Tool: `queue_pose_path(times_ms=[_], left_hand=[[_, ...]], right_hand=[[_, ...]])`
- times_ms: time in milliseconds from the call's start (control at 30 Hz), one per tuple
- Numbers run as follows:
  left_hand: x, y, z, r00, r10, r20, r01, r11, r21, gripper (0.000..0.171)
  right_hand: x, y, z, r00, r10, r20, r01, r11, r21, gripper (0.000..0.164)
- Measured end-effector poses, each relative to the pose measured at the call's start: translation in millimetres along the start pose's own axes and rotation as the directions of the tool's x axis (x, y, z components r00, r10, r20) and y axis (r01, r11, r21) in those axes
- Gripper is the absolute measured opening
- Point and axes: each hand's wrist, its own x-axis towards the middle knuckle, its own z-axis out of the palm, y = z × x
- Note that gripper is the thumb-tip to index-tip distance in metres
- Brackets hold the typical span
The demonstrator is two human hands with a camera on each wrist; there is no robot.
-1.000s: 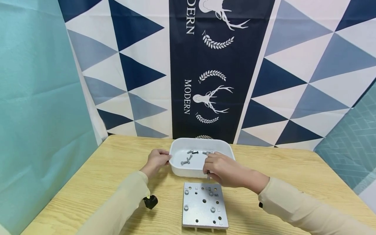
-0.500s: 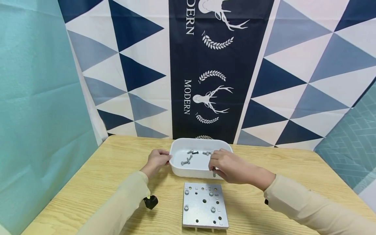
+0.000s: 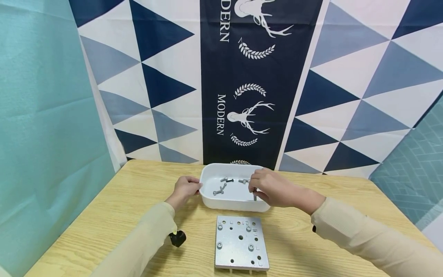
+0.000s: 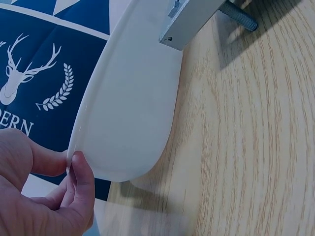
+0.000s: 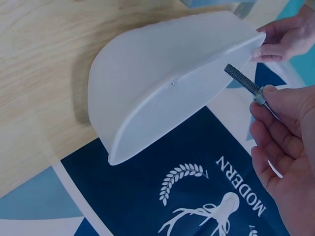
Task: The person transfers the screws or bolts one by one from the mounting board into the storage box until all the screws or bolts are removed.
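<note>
My left hand [image 3: 185, 189] pinches the left rim of a white plastic bin [image 3: 225, 204] between thumb and fingers, as the left wrist view shows close up. Over the bin's right side, my right hand [image 3: 273, 189] holds a socket head bolt [image 5: 242, 80] by its head, its threaded shank pointing away from the fingertips in the right wrist view. Several loose bolts [image 3: 218, 191] lie on the bin's floor. In front of the bin sits a silver metal plate [image 3: 238, 254] with several holes and several bolts standing in it, their heads up.
The wooden table [image 3: 145, 188] carries everything. A patterned cloth backdrop [image 3: 169, 88] rises right behind the bin. A black piece [image 3: 178, 238] sticks out beside the left sleeve. Bolt shanks protrude beneath the plate, one bolt shank [image 4: 238, 15] showing in the left wrist view.
My right hand has moved from just above the plate's far edge up and right, over the bin's right side, with the bolt still in its fingers. My left hand has stayed on the rim.
</note>
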Motion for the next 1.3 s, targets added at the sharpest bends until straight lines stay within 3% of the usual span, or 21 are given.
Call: queue_pose_path(times_ms=[300, 633, 1300], left_hand=[[-2.2, 1.2, 0.1, 1.0, -0.004, 0.002, 0.004, 1.0, -0.01, 0.023], [-1.2, 0.9, -0.1, 1.0, -0.011, -0.012, 0.011, 1.0, 0.003, 0.024], [0.2, 2.3, 2.1, 1.0, -0.012, -0.025, 0.013, 1.0, 0.008, 0.021]], right_hand=[[2.9, 12.1, -1.5, 0.999, 0.003, 0.032, -0.003, 1.0, -0.005, 0.019], [14.6, 27.2, 4.9, 0.996, 0.064, 0.069, -0.067, 0.997, 0.033, 0.016], [49.2, 46.3, 24.2, 0.973, 0.135, 0.186, -0.153, 0.985, 0.084, 0.014]])
